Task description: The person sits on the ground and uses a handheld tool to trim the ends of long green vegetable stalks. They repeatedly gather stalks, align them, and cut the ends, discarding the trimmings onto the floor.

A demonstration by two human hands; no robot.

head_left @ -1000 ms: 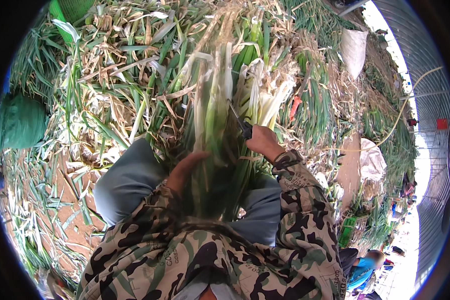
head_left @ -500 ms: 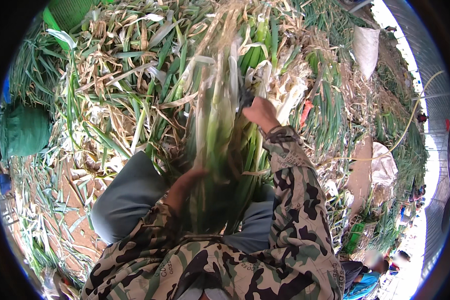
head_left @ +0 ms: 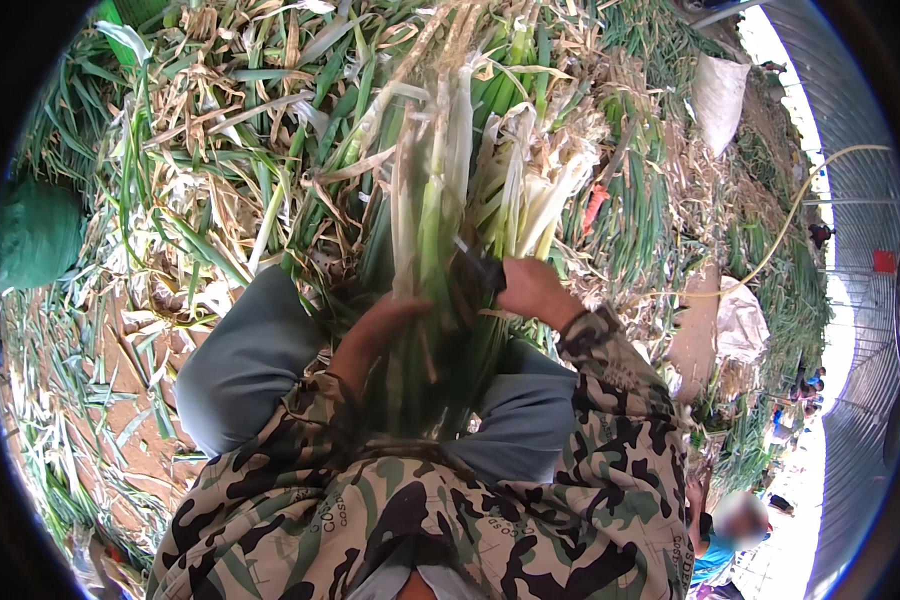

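Between my bent knees, my left hand (head_left: 390,320) grips a long bunch of green onion stalks (head_left: 425,220), pale and leafy, that stretches away from me. My right hand (head_left: 530,290) is closed on a dark-handled knife (head_left: 488,272), its blurred blade angled toward the bunch's right side. Beyond and right of the knife lie more stalks with pale, papery, dried outer leaves (head_left: 545,190). The far ends of the held stalks merge into the heap, and my left fingertips are partly hidden behind the stalks.
Heaps of onion plants and dried leaves (head_left: 220,130) surround me. A green mesh bundle (head_left: 35,235) is at left, white sacks (head_left: 718,100) at right beside a pale hose (head_left: 780,260). A co-worker (head_left: 720,550) in blue is at lower right, near a corrugated curved wall (head_left: 860,330).
My right hand with the knife moved forward along the bunch half a second ago and is now back nearer me, lower. My left hand has shifted only slightly, still on the stalks.
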